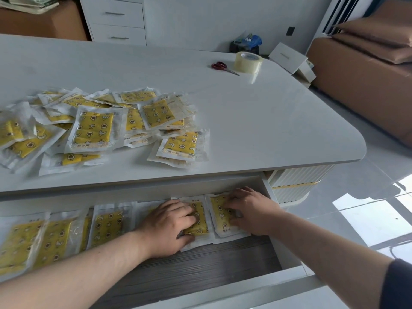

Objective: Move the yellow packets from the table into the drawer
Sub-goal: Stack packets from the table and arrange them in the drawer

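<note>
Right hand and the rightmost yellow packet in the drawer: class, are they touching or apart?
Touching. The head view shows the right hand with its fingertips pressed onto the yellow face of the rightmost packet in the drawer; no gap shows.

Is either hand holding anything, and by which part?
Neither grips: the left hand presses the face of one yellow plastic-wrapped packet, the right hand the neighbouring packet, both lying in the white drawer.
</note>
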Available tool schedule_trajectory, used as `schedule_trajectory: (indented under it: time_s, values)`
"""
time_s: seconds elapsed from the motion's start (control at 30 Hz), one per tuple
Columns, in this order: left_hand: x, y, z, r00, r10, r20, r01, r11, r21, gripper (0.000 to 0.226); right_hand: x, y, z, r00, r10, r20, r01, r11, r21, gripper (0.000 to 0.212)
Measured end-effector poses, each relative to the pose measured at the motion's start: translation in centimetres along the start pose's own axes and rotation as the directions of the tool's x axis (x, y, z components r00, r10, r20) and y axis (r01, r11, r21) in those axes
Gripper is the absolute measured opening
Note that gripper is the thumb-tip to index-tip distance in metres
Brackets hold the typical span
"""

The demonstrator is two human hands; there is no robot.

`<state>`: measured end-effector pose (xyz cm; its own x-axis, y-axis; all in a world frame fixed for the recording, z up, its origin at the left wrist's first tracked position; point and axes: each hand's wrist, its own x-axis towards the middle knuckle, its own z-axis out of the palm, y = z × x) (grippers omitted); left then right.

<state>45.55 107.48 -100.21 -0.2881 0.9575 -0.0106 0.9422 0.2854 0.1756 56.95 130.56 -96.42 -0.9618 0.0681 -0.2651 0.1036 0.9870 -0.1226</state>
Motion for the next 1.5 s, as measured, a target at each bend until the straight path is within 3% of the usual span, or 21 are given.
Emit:
schedule_trajectory:
  time_s: [0.37, 0.47, 0.6, 0.73, 1.03, 1.23, 1.33, 1.43, 1.5]
  values:
    - [0.0, 0.1, 0.0, 0.999, -0.023, -0.040, 0.022, 0.999, -0.030, 0.045, -0.1, -0.4, -0.2, 0.999, 0.036, 0.016, -0.036, 0.999, 0.026, 0.054]
    - [-0.3, 0.4, -0.9, 0.992, -0.114, -0.060, 0.112, 0.993, -0.048, 0.060, -0.1, -0.5, -0.4, 0.996, 0.083, -0.040, -0.077, 0.989, 0.129, 0.066]
    - [-0.8, 0.1, -0.8, 0.966, -0.250, 0.069, 0.255, 0.965, -0.065, 0.096, -0.4, -0.8, -0.4, 0.990, 0.094, 0.108, -0.098, 0.995, 0.032, 0.099]
    - [-0.9, 0.6, -0.7, 0.978, -0.192, 0.077, 0.190, 0.981, 0.029, 0.108, -0.4, -0.9, -0.1, 0.986, 0.081, 0.145, -0.071, 0.995, -0.072, 0.111]
    - [0.1, 1.6, -1.5, 0.988, -0.133, 0.082, 0.123, 0.986, 0.114, 0.087, -0.4, -0.9, 0.2, 0.990, 0.065, 0.121, -0.057, 0.996, -0.068, 0.107]
    - [-0.2, 1.3, -2.7, 0.979, -0.099, 0.179, 0.090, 0.994, 0.059, 0.094, -0.4, -1.0, -0.4, 0.992, 0.059, 0.111, -0.056, 0.998, -0.025, 0.109]
    - [-0.9, 1.1, -4.9, 0.978, -0.085, 0.191, 0.101, 0.992, -0.075, 0.082, -0.8, -1.4, -1.7, 0.995, 0.091, 0.028, -0.094, 0.987, 0.127, 0.091]
    - [-2.0, 1.1, -7.7, 0.984, -0.075, 0.164, 0.101, 0.982, -0.159, 0.071, -2.2, -2.0, -3.3, 0.983, 0.185, -0.001, -0.172, 0.919, 0.355, 0.049]
    - [-2.8, 1.5, -9.7, 0.985, -0.072, 0.156, 0.100, 0.979, -0.180, 0.063, -3.0, -2.9, -4.7, 0.979, 0.205, 0.009, -0.190, 0.889, 0.417, 0.029]
